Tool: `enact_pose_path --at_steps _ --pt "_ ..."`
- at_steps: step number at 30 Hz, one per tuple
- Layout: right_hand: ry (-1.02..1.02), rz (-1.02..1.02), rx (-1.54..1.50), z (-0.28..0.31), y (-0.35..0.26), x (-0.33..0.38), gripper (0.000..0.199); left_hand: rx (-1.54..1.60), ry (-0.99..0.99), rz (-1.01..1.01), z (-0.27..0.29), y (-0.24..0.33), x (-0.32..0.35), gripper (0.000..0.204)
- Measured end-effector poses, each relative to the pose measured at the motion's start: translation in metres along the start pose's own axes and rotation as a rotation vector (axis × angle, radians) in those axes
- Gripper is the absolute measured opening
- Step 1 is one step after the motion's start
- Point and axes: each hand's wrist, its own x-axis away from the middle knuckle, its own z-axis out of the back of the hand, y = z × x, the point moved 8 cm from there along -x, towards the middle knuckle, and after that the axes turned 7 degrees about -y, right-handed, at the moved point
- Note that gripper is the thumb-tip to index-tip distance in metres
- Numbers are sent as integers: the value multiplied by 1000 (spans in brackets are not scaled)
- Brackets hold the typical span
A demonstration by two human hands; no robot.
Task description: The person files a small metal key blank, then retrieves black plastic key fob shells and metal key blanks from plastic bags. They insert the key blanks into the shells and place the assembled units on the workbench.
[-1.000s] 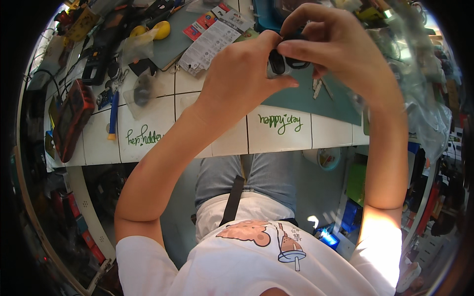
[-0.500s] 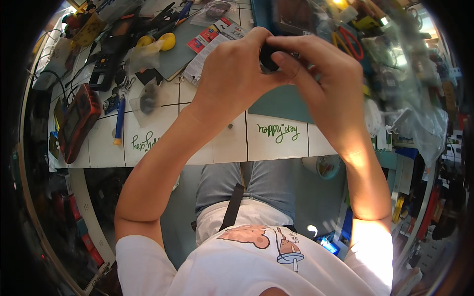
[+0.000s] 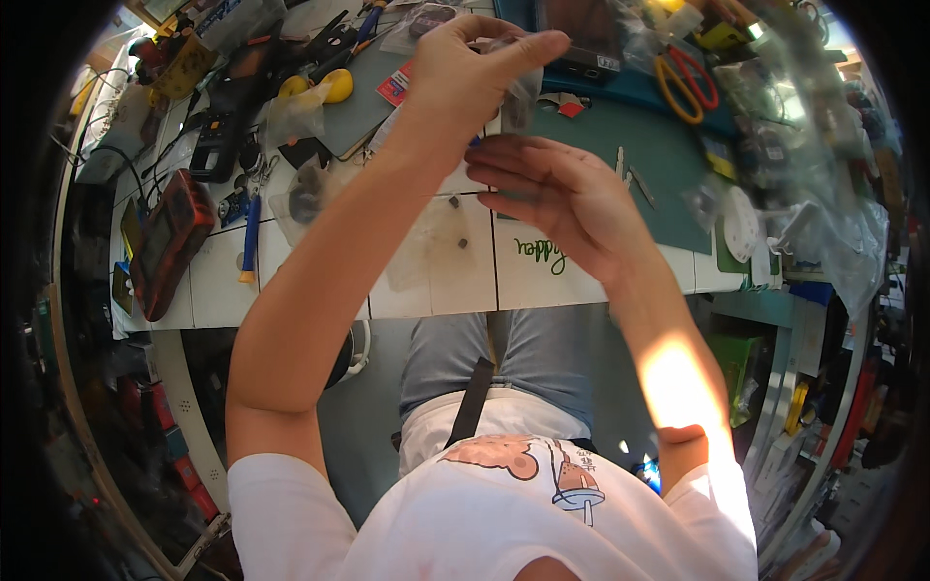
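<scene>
My left hand (image 3: 465,82) is raised over the far part of the table, its fingers partly hidden. Between its thumb and fingers hangs a small clear plastic bag (image 3: 524,95) with something dark inside that I cannot make out. Just below it and to the right is my right hand (image 3: 581,194), palm turned toward the left, fingers stretched out with nothing visible in them. A bit of something blue shows by its fingertips, too small to name. Under my left forearm lies a clear plastic sheet or bag (image 3: 417,257), with small dark bits on it.
Red- and yellow-handled scissors (image 3: 681,85) and a dark device (image 3: 581,44) lie at the back right. A grey-green mat (image 3: 668,208) carries small metal tools. At the left are an orange-and-black meter (image 3: 172,242), a blue-handled tool (image 3: 250,237) and yellow round pieces (image 3: 337,85).
My hands have come apart. The left moved up and now holds the plastic bag; the right moved down and left with its fingers straightened. The dark round thing between them is out of sight.
</scene>
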Motion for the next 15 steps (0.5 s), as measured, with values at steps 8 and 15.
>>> enact_pose_path --at_steps 8,15 --pt "114 189 -574 -2 4 -29 33 -668 196 -317 -43 38 26 49" --pt "-163 189 -679 6 -1 -19 30 -605 300 -312 -47 34 43 49"
